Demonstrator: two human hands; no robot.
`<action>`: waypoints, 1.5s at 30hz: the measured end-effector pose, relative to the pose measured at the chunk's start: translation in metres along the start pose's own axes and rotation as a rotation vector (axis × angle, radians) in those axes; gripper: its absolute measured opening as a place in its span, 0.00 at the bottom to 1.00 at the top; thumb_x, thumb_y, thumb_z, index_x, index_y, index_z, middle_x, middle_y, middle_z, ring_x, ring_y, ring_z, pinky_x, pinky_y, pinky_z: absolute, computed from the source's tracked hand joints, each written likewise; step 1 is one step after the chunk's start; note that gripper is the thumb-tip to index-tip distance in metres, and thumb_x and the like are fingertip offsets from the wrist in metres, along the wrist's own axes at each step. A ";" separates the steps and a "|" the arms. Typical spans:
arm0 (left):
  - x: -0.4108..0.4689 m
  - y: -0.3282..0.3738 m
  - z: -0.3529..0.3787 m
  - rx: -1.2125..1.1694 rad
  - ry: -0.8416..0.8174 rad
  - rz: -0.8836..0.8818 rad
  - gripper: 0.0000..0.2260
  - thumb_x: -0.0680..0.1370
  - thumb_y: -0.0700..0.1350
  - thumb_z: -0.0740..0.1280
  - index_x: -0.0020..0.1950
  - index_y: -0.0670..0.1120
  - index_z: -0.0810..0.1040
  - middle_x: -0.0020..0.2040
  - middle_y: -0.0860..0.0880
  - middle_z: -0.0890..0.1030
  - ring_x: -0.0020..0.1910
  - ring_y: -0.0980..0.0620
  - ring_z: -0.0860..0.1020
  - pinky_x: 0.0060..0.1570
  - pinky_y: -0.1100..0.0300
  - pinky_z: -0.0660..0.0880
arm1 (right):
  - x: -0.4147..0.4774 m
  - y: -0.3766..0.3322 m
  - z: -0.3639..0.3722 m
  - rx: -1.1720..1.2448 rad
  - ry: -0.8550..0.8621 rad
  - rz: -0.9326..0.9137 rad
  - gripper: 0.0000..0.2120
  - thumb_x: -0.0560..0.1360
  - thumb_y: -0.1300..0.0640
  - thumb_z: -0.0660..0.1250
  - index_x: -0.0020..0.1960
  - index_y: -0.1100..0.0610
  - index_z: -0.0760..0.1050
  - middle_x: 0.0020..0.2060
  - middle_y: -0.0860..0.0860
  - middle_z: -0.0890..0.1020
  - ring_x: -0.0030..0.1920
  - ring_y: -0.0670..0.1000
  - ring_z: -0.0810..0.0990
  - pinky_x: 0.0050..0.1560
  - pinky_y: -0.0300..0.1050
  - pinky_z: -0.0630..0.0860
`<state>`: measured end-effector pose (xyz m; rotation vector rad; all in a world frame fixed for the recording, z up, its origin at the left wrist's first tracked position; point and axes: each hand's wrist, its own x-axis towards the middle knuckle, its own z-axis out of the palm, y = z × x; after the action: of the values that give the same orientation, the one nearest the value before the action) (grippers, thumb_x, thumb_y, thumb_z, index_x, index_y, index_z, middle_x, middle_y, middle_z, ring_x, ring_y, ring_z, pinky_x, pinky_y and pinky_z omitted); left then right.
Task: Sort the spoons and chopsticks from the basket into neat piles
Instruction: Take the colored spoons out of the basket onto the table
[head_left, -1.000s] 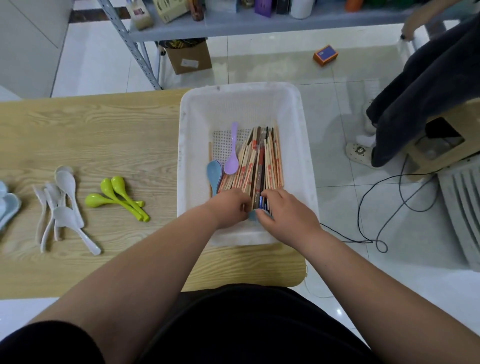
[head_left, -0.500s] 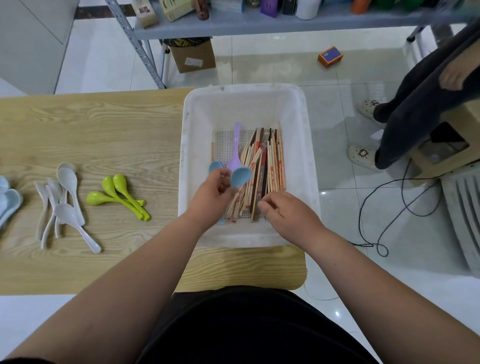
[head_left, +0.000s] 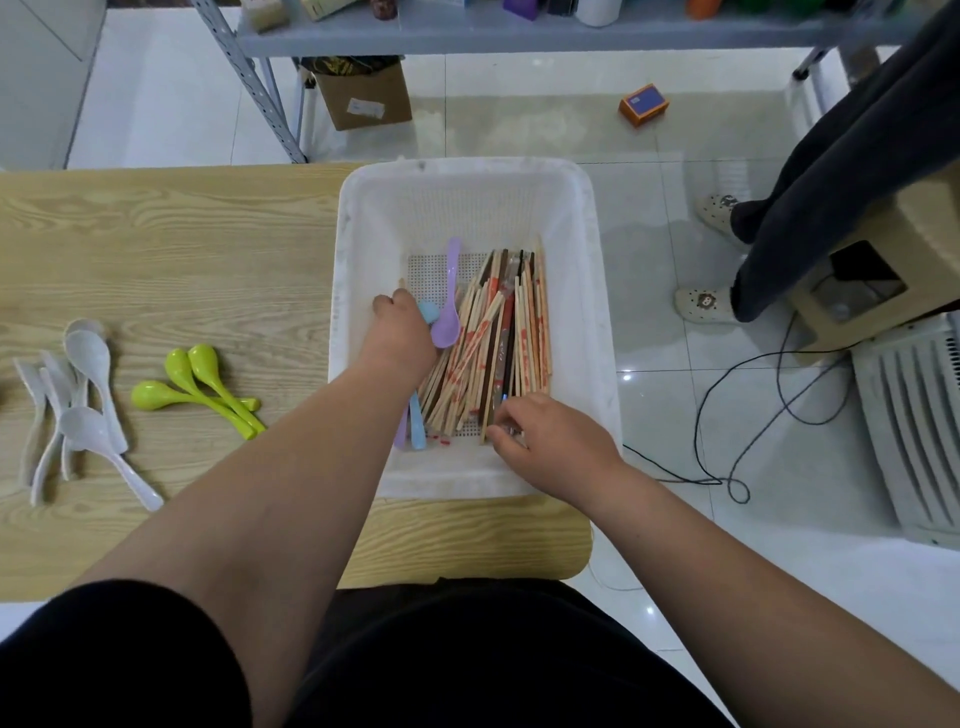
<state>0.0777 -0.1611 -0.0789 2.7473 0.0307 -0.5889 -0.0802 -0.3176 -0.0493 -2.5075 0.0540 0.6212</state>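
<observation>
Both hands are inside the white basket (head_left: 467, 169): the left hand (head_left: 402, 338) curls round a blue spoon (head_left: 429, 312) beside the purple spoon (head_left: 448, 322), and the right hand (head_left: 550, 441) pinches the near ends of the chopsticks (head_left: 498, 338). Grey spoons (head_left: 88, 358) and green spoons (head_left: 197, 374) lie piled on the tabletop (head_left: 182, 249).

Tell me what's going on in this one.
A person is sorting utensils out of a white basket. Their left hand grips a blue spoon inside it, beside a purple spoon, while the fingers of the right hand pinch the near ends of the chopsticks. On the wooden table lie separate piles of white spoons and green spoons.
</observation>
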 end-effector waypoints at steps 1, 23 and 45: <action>0.001 0.001 0.002 0.056 -0.012 -0.001 0.18 0.79 0.36 0.62 0.68 0.37 0.66 0.66 0.36 0.69 0.57 0.37 0.76 0.47 0.53 0.69 | 0.000 0.000 0.000 0.007 0.002 -0.002 0.15 0.81 0.40 0.57 0.56 0.48 0.76 0.50 0.45 0.78 0.48 0.48 0.77 0.46 0.50 0.79; -0.063 -0.017 -0.053 -0.572 0.011 0.062 0.03 0.79 0.46 0.67 0.50 0.48 0.75 0.39 0.51 0.77 0.33 0.54 0.72 0.34 0.59 0.68 | 0.010 -0.027 -0.010 0.442 0.057 0.010 0.24 0.76 0.41 0.70 0.68 0.48 0.71 0.54 0.43 0.77 0.52 0.42 0.78 0.52 0.42 0.77; -0.113 -0.047 -0.040 -1.522 -0.273 -0.249 0.08 0.81 0.34 0.62 0.60 0.36 0.74 0.46 0.43 0.83 0.45 0.46 0.84 0.46 0.51 0.81 | 0.009 -0.091 0.011 0.640 0.237 0.029 0.04 0.80 0.52 0.67 0.50 0.46 0.81 0.40 0.45 0.80 0.42 0.42 0.80 0.43 0.42 0.77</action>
<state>-0.0139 -0.0987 -0.0139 1.1846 0.5170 -0.6025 -0.0618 -0.2342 -0.0155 -1.9418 0.3235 0.2537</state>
